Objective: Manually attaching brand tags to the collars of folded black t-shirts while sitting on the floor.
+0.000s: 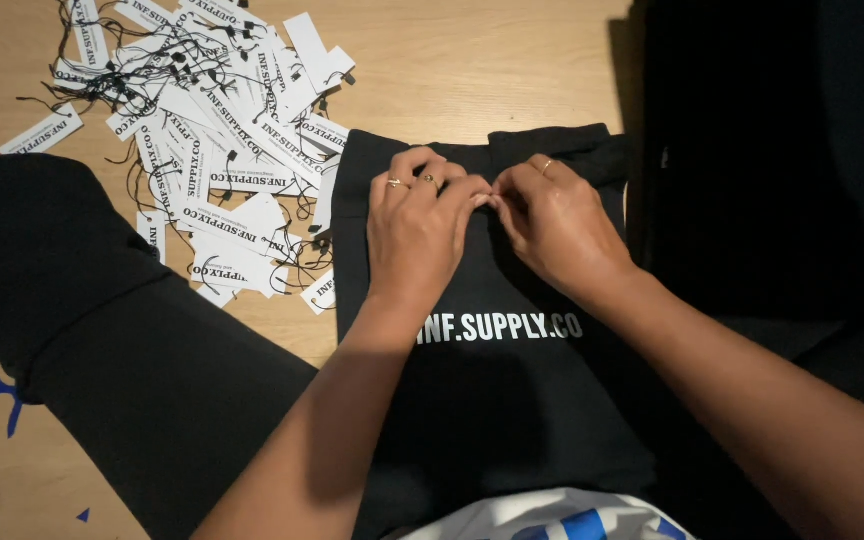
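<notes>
In the head view, a black fabric bag (492, 340) is laid flat over the lap, its upper edge and folded handles (552, 145) pointing away towards the wooden floor (472, 60). White lettering is printed across its middle. The left hand (420, 225) and the right hand (557, 225) are brought together over the upper part of the bag, their fingertips meeting at one small spot near the top centre. Both hands are curled nearly closed in a pinch; something very small seems to be held between the tips — whether a thread, a loop or only a fold of the cloth cannot be told, as the fingers cover it. Rings are seen on both hands.

The step in hand is judged to be fine work at that point of the bag's top edge, quite possibly connected with the tags. What follows would call for a steady pinch and small, exact finger movements, with the cloth kept flat and taut.

To the left, a loose heap of white paper tags (217, 150) with thin black strings is spread on the floor, well apart from the hands but just beside the bag's left edge. A black-clothed leg (82, 300) is stretched across the lower left, and a dark mass of further black material (772, 150) is piled at the right.
</notes>
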